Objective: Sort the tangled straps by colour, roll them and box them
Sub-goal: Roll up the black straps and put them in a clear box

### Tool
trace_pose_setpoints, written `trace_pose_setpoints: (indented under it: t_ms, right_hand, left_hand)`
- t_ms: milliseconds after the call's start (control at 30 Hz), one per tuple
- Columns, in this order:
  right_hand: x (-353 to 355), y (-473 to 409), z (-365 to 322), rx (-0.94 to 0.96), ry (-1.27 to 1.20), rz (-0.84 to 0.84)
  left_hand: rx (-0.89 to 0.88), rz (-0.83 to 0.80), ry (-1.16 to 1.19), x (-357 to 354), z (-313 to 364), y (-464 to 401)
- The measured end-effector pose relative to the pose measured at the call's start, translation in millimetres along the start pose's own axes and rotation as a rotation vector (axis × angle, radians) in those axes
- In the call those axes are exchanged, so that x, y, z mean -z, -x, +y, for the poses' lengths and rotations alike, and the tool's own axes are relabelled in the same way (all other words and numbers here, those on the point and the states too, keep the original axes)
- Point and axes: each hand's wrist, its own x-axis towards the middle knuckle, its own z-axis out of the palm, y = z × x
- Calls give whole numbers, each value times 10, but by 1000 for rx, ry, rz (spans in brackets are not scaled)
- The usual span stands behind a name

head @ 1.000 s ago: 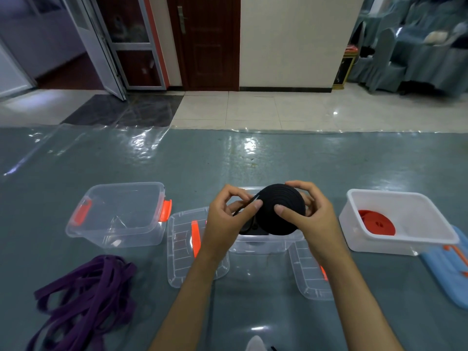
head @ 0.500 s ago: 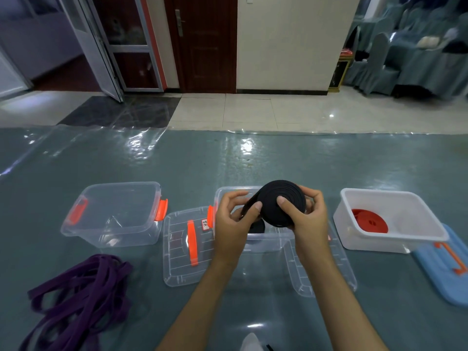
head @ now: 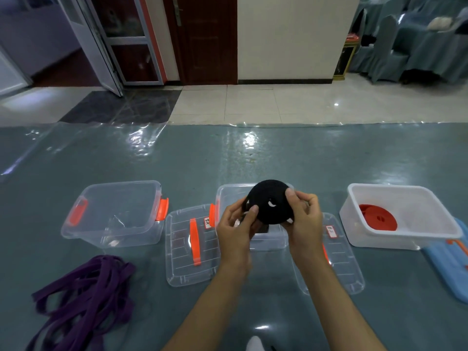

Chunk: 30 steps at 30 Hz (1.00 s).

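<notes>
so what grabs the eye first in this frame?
The black strap roll, held up at centre by the left hand and right hand above the middle clear box. Next, the red strap roll inside the white box at the right, and the loose purple straps heaped on the table at lower left.

Table (head: 253,158) w/ grey-blue cloth under clear plastic sheet, glare spots on it. Beyond: pale floor tiles (head: 253,102), glossy, w/ a dark marble patch (head: 121,107) at left. Cream wall (head: 291,36) w/ black skirting. Dark red-brown wooden door (head: 202,39), metal handle. Left of it, a glazed metal-framed door (head: 126,39) standing open, orange-red trim beside. Far right: chairs in grey-blue covers (head: 405,46), small gold-trimmed stand (head: 344,59) near the wall.
</notes>
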Motion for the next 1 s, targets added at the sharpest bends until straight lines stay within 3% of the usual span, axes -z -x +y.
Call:
trace_pose_setpoints:
  t_ms: [300,433,600,1000]
  right_hand:
    - [178,-502,369,-75,439,-26]
    - [308,-925,626,-192,792,-156]
    - [356,-1344,922,-366,1033,-339]
    - [263,-1713,1386,-557,1239,-557]
  left_hand:
    - [75,94,-264,106,-261,-769]
    - [169,144,-436,137,-567,-1246]
    - [323,199,-598,253,-956,-1657]
    - [393,237,-874,365,-1291,-2159]
